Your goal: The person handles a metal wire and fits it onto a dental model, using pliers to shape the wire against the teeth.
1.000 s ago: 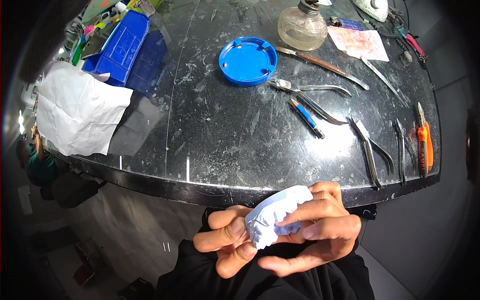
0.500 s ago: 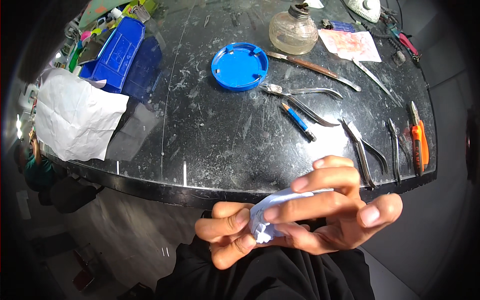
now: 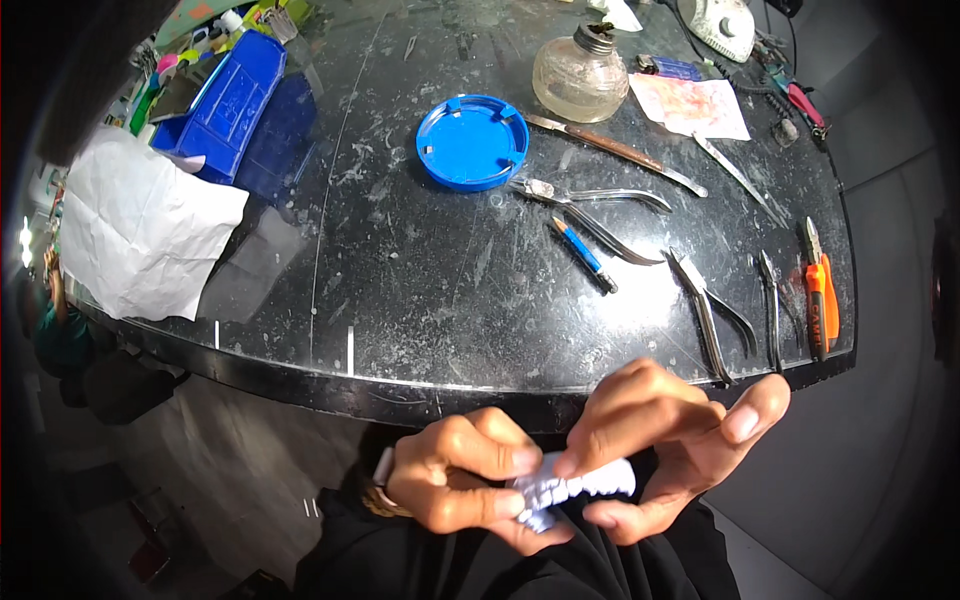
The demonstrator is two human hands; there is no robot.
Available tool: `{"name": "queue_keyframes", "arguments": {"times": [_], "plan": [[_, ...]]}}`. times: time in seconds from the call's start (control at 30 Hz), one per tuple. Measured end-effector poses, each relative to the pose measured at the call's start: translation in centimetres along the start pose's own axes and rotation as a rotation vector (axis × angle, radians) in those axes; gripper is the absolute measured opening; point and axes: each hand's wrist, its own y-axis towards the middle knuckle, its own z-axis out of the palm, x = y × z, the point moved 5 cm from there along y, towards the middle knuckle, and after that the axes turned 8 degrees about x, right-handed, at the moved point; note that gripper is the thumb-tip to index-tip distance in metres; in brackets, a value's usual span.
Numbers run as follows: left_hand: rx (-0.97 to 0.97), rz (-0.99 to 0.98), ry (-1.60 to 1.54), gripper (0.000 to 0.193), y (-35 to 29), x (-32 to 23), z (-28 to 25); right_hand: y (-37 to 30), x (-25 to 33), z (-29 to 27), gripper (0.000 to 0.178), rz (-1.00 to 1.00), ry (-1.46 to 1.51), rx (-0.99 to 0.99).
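Over my lap, just off the near edge of the bench, I hold a pale lilac-white dental cast with a row of moulded teeth facing me. My left hand pinches its left end between thumb and fingers. Bent fingers of my right hand press on the top of the cast, with one fingertip near its lower right side and another digit stretched away to the right. The fingers cover part of the cast. Closest on the bench are metal pliers and a short blue pencil.
A blue round dish, more pliers, a wooden-handled knife and a glass spirit lamp stand farther back. Orange-handled pliers lie right. Crumpled white paper and a blue bin occupy the left.
The cast has turned, so its teeth now show along the near side. My left hand has shifted its grip, and my right fingers have drawn closer together over the top.
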Motion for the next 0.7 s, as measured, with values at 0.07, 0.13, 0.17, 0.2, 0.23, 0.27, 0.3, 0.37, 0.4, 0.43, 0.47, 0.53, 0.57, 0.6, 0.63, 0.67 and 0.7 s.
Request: {"name": "queue_keyframes", "arguments": {"times": [0.07, 0.13, 0.17, 0.2, 0.23, 0.27, 0.3, 0.37, 0.4, 0.43, 0.47, 0.53, 0.57, 0.6, 0.63, 0.67, 0.7], "plan": [[0.085, 0.076, 0.021, 0.034, 1.3, -1.1, -0.2, -0.7, -0.1, 0.8, 0.033, 0.029, 0.153, 0.022], [0.281, 0.062, 0.135, 0.043, 2.5, -1.8, -0.3, -1.1, 0.3, 1.4, 0.039, -0.011, 0.186, -0.075], [0.4, 0.051, 0.119, 0.034, 3.0, -2.3, -0.6, -1.2, 0.7, 1.8, 0.047, -0.07, 0.174, -0.175], [0.444, 0.053, 0.132, 0.03, 3.2, -2.8, -0.6, -1.5, 1.1, 1.8, 0.056, -0.129, 0.161, -0.277], [0.491, 0.053, 0.151, 0.026, 3.1, -3.1, -0.7, -1.4, 1.0, 1.9, 0.054, -0.215, 0.19, -0.24], [0.488, 0.051, 0.154, 0.026, 3.1, -3.4, -1.0, -1.7, 1.0, 2.0, 0.054, -0.212, 0.176, -0.192], [0.569, 0.077, 0.212, 0.024, 3.0, -3.8, -0.9, -2.0, 1.2, 1.9, 0.054, -0.209, 0.161, -0.146], [0.649, 0.083, 0.291, 0.022, 2.6, -4.4, -0.8, -2.2, 0.9, 1.7, 0.054, -0.197, 0.184, -0.055], [0.645, 0.063, 0.306, 0.021, 2.5, -4.7, -0.8, -2.1, 0.7, 2.0, 0.053, -0.186, 0.193, 0.035], [0.643, 0.056, 0.311, 0.021, 2.5, -4.8, -0.7, -1.9, 0.9, 1.8, 0.053, -0.189, 0.192, 0.036], [0.644, 0.056, 0.315, 0.021, 2.6, -4.9, -0.7, -1.6, 1.1, 2.1, 0.062, -0.189, 0.136, 0.116], [0.668, 0.018, 0.238, 0.021, 3.0, -4.7, -0.6, -1.4, 1.6, 2.5, 0.075, -0.165, 0.058, 0.204], [0.672, 0.023, 0.241, 0.021, 3.1, -4.8, -0.5, -1.5, 1.9, 2.7, 0.075, -0.171, 0.055, 0.206], [0.624, -0.117, 0.073, 0.021, 3.2, -4.3, -0.7, -1.6, 2.0, 2.6, 0.062, -0.163, 0.104, 0.112], [0.573, -0.256, -0.096, 0.021, 3.0, -3.6, -0.8, -1.8, 1.9, 2.4, 0.05, -0.157, 0.154, 0.017], [0.537, -0.254, -0.103, 0.033, 2.5, -3.3, -0.9, -2.0, 2.0, 2.4, 0.041, -0.171, 0.147, -0.029], [0.502, -0.251, -0.11, 0.048, 2.0, -3.0, -0.9, -2.1, 2.0, 2.3, 0.033, -0.186, 0.14, -0.074]]}}
